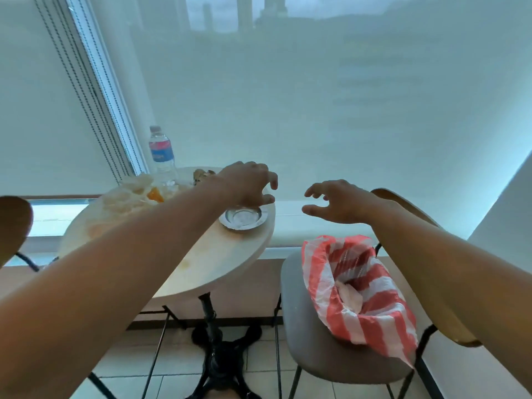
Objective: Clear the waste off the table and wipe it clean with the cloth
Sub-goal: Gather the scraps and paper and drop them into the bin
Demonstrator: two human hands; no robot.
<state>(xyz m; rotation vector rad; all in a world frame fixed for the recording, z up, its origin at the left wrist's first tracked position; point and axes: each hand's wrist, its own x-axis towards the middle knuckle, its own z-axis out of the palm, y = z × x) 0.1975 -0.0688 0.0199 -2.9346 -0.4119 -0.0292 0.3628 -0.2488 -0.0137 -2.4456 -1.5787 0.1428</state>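
Note:
A round pale table (218, 254) carries crumpled white tissue waste (126, 194) with an orange scrap (155, 194), some brown waste (203, 174) at the far edge, a water bottle (161, 152) and a metal ashtray (243, 218). My left hand (247, 182) hovers just above the ashtray, fingers spread and curled, holding nothing. My right hand (341, 201) hangs open in the air right of the table, above the chair. A red-and-white striped plastic bag (359, 289) lies open on the grey chair seat (305, 335) with white waste inside. No cloth is visible.
A second chair (13, 226) stands at the left edge. A window sill (316, 226) and a drawn roller blind sit right behind the table. The table's black iron foot (221, 361) stands on a tiled floor.

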